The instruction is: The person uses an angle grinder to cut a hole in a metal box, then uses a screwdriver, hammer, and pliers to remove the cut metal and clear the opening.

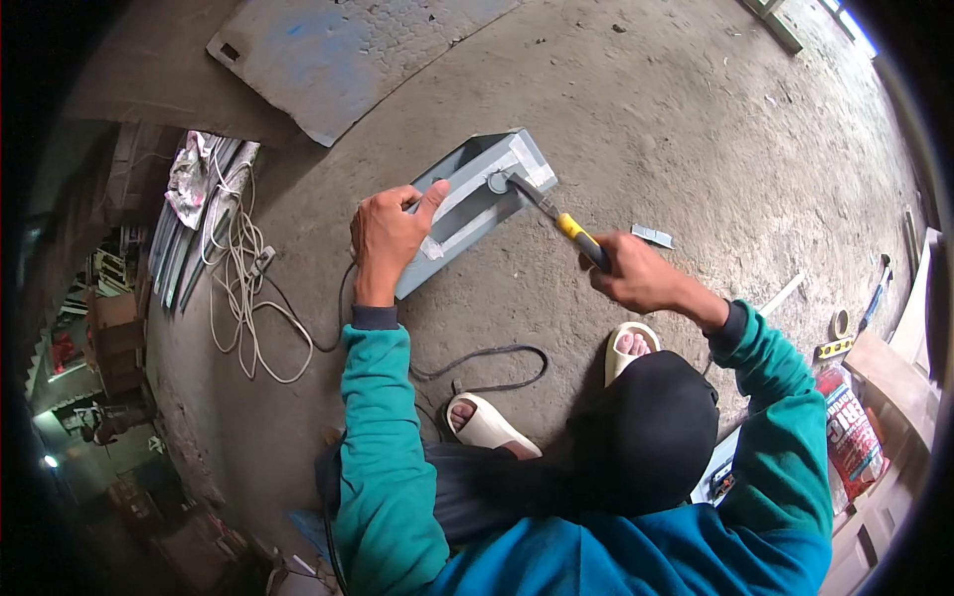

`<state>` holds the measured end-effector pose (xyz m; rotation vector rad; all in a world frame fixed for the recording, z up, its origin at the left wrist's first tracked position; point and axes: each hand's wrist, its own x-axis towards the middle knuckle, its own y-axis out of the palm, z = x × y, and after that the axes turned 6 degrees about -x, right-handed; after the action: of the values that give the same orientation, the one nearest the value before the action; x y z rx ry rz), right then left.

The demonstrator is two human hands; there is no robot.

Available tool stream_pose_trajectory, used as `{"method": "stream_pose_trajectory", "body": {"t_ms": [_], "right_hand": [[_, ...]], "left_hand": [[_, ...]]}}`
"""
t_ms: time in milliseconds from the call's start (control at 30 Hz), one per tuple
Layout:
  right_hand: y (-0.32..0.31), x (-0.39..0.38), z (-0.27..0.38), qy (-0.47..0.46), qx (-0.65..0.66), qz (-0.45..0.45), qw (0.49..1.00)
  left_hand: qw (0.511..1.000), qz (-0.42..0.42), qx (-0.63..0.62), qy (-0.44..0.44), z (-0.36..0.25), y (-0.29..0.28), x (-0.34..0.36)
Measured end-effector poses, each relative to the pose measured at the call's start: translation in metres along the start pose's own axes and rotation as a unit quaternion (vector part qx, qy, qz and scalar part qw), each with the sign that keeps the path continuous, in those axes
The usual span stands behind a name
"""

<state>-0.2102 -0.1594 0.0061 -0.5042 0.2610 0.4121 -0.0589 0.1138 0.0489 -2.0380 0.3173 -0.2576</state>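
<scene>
A long grey open-topped box (pixel 465 236) with pale patches lies tilted on the concrete floor in front of me. My left hand (pixel 391 233) grips its left side, thumb over the upper edge and the other fingers partly hidden. My right hand (pixel 636 273) is wrapped round the end of the black-and-yellow handle of what looks like a hammer (pixel 568 226). The round grey end of that tool is at the box's right far end, seemingly against its wall; exact contact is hard to tell. A small grey piece (pixel 653 236) lies on the floor beyond my right hand.
Left, a tangle of pale cord (pixel 243 298) lies by a bundle of long bars (pixel 194 223). A dark cable (pixel 497 350) loops near my feet. A worn board (pixel 348 60) is at the back. Right are a tape roll (pixel 842 322), a yellow level (pixel 835 349) and a red bag (pixel 852 427).
</scene>
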Motion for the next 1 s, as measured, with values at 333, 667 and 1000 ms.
{"method": "stream_pose_trajectory", "body": {"t_ms": [333, 667, 1000], "right_hand": [[0.005, -0.009, -0.015, -0.015, 0.164, -0.017, 0.986], [0.012, 0.001, 0.002, -0.023, 0.044, -0.077, 0.996], [0.014, 0.001, 0.003, -0.017, -0.089, -0.114, 0.989]], "left_hand": [[1.000, -0.017, -0.008, 0.007, -0.003, 0.001, 0.001], [1.000, -0.009, -0.011, 0.021, -0.007, 0.003, 0.001], [0.999, -0.022, 0.000, 0.032, -0.007, 0.010, -0.003]]}}
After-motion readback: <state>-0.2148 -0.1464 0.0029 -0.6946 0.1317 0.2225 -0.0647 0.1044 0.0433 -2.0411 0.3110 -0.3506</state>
